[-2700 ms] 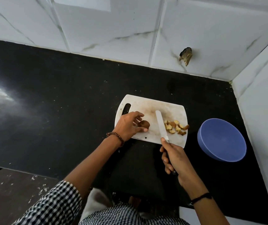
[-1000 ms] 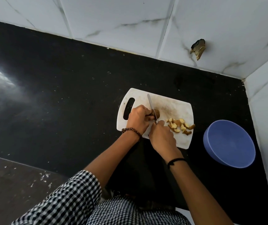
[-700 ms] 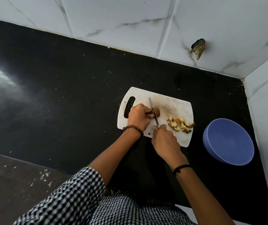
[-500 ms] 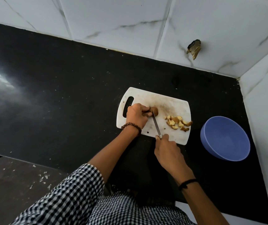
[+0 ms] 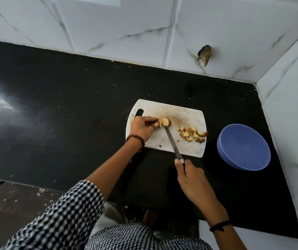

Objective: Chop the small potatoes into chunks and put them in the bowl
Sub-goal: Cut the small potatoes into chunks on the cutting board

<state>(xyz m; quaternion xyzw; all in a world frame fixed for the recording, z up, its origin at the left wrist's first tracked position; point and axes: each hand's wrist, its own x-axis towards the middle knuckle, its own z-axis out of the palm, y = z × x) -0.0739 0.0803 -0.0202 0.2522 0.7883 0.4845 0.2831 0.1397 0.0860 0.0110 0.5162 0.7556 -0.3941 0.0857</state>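
A person stands at a black counter [image 5: 72, 114], seen from above. On a white cutting board [image 5: 184, 112], the left hand [image 5: 141, 128] curls its fingertips around the left end of a small potato [image 5: 165, 122], likely to pin it while keeping the fingers away from the blade. The potato is partly sliced, with pale cut faces showing. A knife [image 5: 172, 141] runs diagonally, its tip at the potato. The right hand [image 5: 192, 175] wraps its fingers around the handle, just off the board's near edge. A pile of cut chunks [image 5: 192, 133] sits on the board's right side, seemingly pushed toward the blue bowl [image 5: 243, 147] just beside the board. No chunks show in the bowl.
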